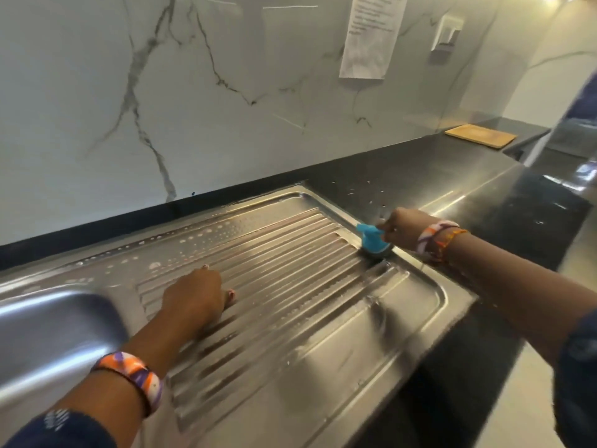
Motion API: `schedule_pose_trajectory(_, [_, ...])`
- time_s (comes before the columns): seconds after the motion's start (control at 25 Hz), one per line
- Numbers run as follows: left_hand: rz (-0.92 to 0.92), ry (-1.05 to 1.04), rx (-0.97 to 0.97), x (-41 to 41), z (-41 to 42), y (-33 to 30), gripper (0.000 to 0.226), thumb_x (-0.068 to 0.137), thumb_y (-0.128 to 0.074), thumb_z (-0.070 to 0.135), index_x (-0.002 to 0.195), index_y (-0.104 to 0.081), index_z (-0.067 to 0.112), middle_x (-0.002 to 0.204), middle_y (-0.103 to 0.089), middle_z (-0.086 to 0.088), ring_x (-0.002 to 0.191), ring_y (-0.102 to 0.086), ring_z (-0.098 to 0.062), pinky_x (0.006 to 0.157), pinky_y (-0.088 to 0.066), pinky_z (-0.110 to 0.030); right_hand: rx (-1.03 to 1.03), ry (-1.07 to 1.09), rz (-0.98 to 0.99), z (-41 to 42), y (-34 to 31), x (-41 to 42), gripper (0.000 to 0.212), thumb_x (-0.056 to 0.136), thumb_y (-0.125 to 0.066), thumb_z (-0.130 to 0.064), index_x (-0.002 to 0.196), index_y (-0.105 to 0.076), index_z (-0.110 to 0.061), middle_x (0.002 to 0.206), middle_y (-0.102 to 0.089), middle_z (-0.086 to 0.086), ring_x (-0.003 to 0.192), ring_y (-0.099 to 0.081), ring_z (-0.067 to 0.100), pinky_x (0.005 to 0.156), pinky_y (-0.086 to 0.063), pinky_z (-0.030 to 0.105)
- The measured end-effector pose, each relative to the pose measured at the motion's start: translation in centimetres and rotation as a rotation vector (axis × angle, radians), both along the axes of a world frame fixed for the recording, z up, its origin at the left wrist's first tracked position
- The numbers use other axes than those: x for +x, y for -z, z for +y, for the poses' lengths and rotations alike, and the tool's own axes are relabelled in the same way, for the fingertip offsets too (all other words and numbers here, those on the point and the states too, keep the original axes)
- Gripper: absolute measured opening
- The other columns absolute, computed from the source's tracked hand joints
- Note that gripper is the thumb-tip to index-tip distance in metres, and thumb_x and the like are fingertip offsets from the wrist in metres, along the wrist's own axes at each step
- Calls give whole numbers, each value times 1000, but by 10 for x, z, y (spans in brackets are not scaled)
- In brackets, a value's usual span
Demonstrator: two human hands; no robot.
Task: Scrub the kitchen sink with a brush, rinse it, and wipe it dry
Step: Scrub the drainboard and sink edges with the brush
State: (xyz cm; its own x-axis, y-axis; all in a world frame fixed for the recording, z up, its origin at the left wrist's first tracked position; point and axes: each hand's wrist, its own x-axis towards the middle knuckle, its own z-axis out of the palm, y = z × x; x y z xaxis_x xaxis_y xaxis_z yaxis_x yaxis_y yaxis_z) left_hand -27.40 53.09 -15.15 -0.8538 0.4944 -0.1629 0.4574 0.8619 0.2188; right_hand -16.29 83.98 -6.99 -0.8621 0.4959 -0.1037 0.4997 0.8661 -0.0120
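A stainless steel sink [371, 350] fills the lower view, with a ribbed drainboard across the middle and its basin [48, 321] at the left edge. Soap foam dots the drainboard's far rim. My right hand [403, 227] grips the blue handle of a scrub brush [373, 240], whose dark bristles press on the drainboard's right rim. My left hand [197, 295] rests flat on the ribs near the basin, fingers spread, holding nothing.
A black countertop [436, 176] with water drops runs to the right behind the sink. A wooden cutting board [479, 135] lies at its far end. The marble-patterned wall [193, 92] carries a taped paper sheet [368, 37] and a switch [447, 33].
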Motion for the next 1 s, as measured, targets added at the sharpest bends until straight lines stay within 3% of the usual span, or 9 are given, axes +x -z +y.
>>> schedule_pose_trajectory(0.2, [-7, 22, -73, 32, -18, -4, 16, 93, -53, 37, 90, -58, 21, 88, -57, 3, 83, -55, -14, 78, -47, -31, -23, 124, -33, -19, -5, 101, 32, 93, -52, -20, 121, -63, -9, 111, -66, 13, 100, -62, 24, 74, -41, 23])
schedule_pose_trajectory(0.32, [5, 23, -148, 50, -32, -10, 17, 91, -55, 39, 94, -61, 23, 98, -61, -1, 89, -57, -17, 82, -49, -31, -136, 158, 28, -47, -5, 132, 34, 94, -51, -19, 126, -59, -10, 112, -65, 11, 91, -59, 19, 74, -39, 21])
schedule_pose_trajectory(0.44, [-21, -5, -139, 70, -54, -13, 22, 88, -59, 38, 98, -65, 20, 106, -65, -4, 97, -60, -21, 89, -50, -32, -226, -11, 52, -98, -9, 137, 35, 95, -50, -20, 128, -58, -14, 110, -65, 8, 92, -60, 16, 77, -45, 20])
schedule_pose_trajectory(0.52, [-69, -18, -121, 86, -78, -17, 24, 88, -60, 37, 101, -67, 19, 109, -65, -4, 100, -60, -20, 92, -49, -32, -350, -160, 62, -145, -7, 134, 35, 96, -48, -20, 129, -57, -16, 83, -60, -1, 66, -51, 4, 56, -41, 7])
schedule_pose_trajectory(0.6, [-61, -46, -91, 102, -106, -21, 29, 88, -60, 40, 106, -66, 18, 113, -65, -5, 103, -60, -20, 92, -49, -32, -509, -252, 115, -193, 1, 127, 35, 95, -50, -20, 129, -58, -18, 60, -41, -11, 51, -32, -2, 42, -37, 7])
schedule_pose_trajectory(0.76, [30, -210, -101, 134, -181, -38, 50, 91, -54, 43, 136, -50, 22, 139, -49, -2, 127, -46, -20, 103, -38, -31, -666, -429, 185, -285, 14, 93, 31, 94, -51, -20, 121, -65, -18, 58, -47, -9, 39, -38, -1, 36, -30, 4])
schedule_pose_trajectory(1.0, [55, -533, -113, 185, -344, -55, 52, 90, -56, 44, 136, -49, 21, 138, -50, -4, 127, -47, -22, 104, -41, -34, -875, -718, 95, -458, 6, 47, 34, 94, -50, -21, 127, -59, -23, 49, -43, -7, 27, -36, 2, 34, -27, 10])
